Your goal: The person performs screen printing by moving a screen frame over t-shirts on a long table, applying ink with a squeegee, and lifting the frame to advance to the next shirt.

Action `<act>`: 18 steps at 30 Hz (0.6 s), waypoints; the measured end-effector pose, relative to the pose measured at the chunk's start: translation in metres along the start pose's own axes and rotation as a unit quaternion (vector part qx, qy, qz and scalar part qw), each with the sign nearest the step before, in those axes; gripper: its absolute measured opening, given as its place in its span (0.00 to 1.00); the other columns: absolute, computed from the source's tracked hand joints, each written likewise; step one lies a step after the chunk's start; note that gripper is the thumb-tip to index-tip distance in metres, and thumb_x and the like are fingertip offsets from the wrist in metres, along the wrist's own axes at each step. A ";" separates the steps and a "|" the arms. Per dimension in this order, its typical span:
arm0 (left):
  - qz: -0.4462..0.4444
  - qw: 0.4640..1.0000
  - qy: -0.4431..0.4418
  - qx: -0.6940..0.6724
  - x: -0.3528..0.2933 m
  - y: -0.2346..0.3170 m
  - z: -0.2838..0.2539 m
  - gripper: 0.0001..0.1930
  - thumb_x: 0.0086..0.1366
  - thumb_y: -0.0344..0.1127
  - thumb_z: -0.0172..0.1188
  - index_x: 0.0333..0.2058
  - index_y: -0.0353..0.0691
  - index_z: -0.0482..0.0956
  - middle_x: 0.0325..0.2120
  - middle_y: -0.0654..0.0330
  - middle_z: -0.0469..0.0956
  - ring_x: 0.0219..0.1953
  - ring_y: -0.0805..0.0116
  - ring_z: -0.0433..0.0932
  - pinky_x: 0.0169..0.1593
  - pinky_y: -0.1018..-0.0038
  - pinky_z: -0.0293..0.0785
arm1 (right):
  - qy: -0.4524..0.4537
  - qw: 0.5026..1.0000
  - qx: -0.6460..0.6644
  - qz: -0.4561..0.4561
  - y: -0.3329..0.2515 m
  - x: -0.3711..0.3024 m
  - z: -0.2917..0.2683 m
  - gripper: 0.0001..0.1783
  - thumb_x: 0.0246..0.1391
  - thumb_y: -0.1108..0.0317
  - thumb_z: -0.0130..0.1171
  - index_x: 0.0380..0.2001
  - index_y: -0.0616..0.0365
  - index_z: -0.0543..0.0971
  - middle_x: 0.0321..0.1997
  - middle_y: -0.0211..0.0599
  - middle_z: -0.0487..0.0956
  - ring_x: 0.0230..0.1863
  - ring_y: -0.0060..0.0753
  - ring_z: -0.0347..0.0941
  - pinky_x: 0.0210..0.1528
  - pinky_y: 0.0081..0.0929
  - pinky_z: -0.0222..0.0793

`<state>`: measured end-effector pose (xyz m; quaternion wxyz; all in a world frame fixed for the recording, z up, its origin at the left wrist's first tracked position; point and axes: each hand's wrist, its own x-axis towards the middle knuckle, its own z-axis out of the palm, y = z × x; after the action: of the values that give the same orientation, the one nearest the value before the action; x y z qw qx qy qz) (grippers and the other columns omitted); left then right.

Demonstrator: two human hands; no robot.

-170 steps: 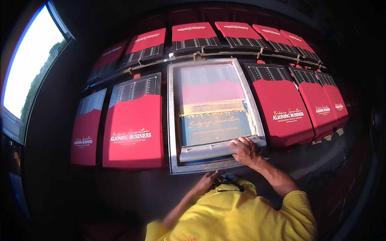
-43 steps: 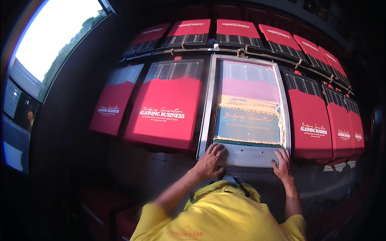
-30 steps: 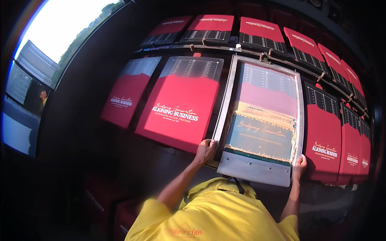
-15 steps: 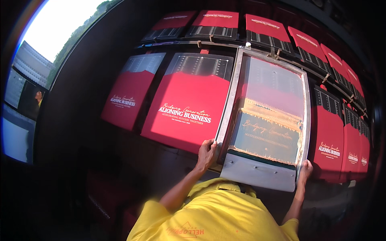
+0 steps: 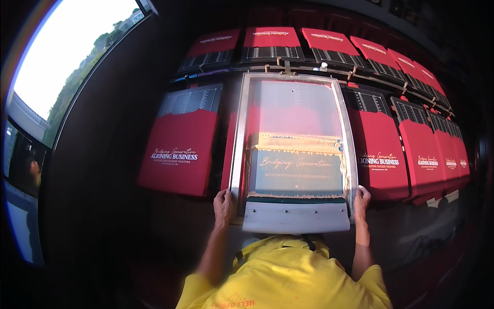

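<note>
In both hands I hold a screen printing frame [image 5: 346, 118] with metal sides and a translucent mesh. My left hand [image 5: 223, 206] is closed round its lower left side, my right hand [image 5: 362, 201] round the lower right side. A band of gold ink [image 5: 296, 141] crosses the mesh above a greenish stencil area with script lettering. At the near end lies a wide squeegee [image 5: 296, 217] with a pale, bolted plate. Beneath the frame is a red garment [image 5: 230, 147], mostly hidden; whether the frame touches it I cannot tell.
To the left a printing board carries a red garment [image 5: 177, 154] with white lettering. More red garments [image 5: 378, 175] on boards line the right. A far row [image 5: 270, 38] stands beyond a rail with pegs [image 5: 267, 68]. A dark wall and bright window [image 5: 62, 67] are at far left.
The frame has shifted left along the row, over the board formerly uncovered beside it. The printed garment it covered now shows on its right. Both hands kept their grip, and the view turned.
</note>
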<state>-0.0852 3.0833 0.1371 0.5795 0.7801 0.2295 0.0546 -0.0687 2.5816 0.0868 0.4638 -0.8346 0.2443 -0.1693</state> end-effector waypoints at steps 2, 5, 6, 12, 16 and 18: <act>-0.006 1.000 0.002 0.019 0.017 -0.009 -0.023 0.22 0.68 0.43 0.55 0.47 0.25 0.77 0.31 0.57 0.78 0.34 0.73 0.74 0.40 0.75 0.70 | -0.016 1.000 -0.007 -0.020 -0.008 -0.009 0.024 0.16 0.59 0.70 0.52 0.44 0.73 0.79 0.42 0.56 0.82 0.46 0.43 0.79 0.52 0.35 0.71; 0.012 0.999 0.001 0.044 0.047 -0.029 -0.046 0.23 0.68 0.45 0.55 0.47 0.25 0.78 0.31 0.55 0.79 0.33 0.72 0.74 0.39 0.73 0.71 | -0.006 0.998 -0.051 -0.030 -0.033 -0.018 0.054 0.18 0.57 0.70 0.51 0.44 0.73 0.79 0.40 0.58 0.82 0.44 0.44 0.80 0.50 0.35 0.71; 0.007 0.999 -0.021 0.048 0.053 -0.030 -0.053 0.24 0.68 0.46 0.55 0.45 0.24 0.78 0.30 0.54 0.79 0.33 0.71 0.74 0.38 0.72 0.71 | 0.002 0.998 -0.064 -0.028 -0.040 -0.020 0.060 0.19 0.57 0.69 0.50 0.44 0.73 0.79 0.39 0.59 0.82 0.44 0.45 0.80 0.49 0.35 0.72; 0.018 0.994 -0.051 0.092 0.082 -0.013 -0.056 0.22 0.67 0.45 0.56 0.41 0.25 0.80 0.24 0.56 0.78 0.28 0.71 0.74 0.34 0.70 0.70 | -0.015 1.000 -0.025 0.012 -0.049 -0.012 0.073 0.19 0.57 0.65 0.50 0.40 0.74 0.79 0.31 0.49 0.82 0.34 0.40 0.77 0.41 0.34 0.72; 0.025 0.999 0.007 0.027 0.084 -0.006 -0.046 0.20 0.68 0.42 0.55 0.39 0.25 0.80 0.22 0.56 0.78 0.27 0.73 0.73 0.33 0.71 0.69 | 0.024 0.995 -0.036 -0.095 -0.047 -0.007 0.083 0.18 0.58 0.67 0.50 0.39 0.74 0.79 0.31 0.52 0.82 0.33 0.45 0.78 0.39 0.35 0.72; 0.034 0.998 0.015 0.049 0.089 -0.014 -0.049 0.19 0.68 0.41 0.55 0.39 0.24 0.80 0.22 0.55 0.78 0.27 0.72 0.74 0.33 0.71 0.69 | 0.031 0.993 -0.035 -0.108 -0.049 -0.008 0.088 0.17 0.58 0.67 0.50 0.40 0.74 0.79 0.34 0.54 0.82 0.35 0.47 0.79 0.40 0.34 0.72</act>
<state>-0.0272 3.1667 0.1238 0.5352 0.8138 0.2138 0.0747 -0.0185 2.6693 0.0835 0.4051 -0.8663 0.1728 -0.2357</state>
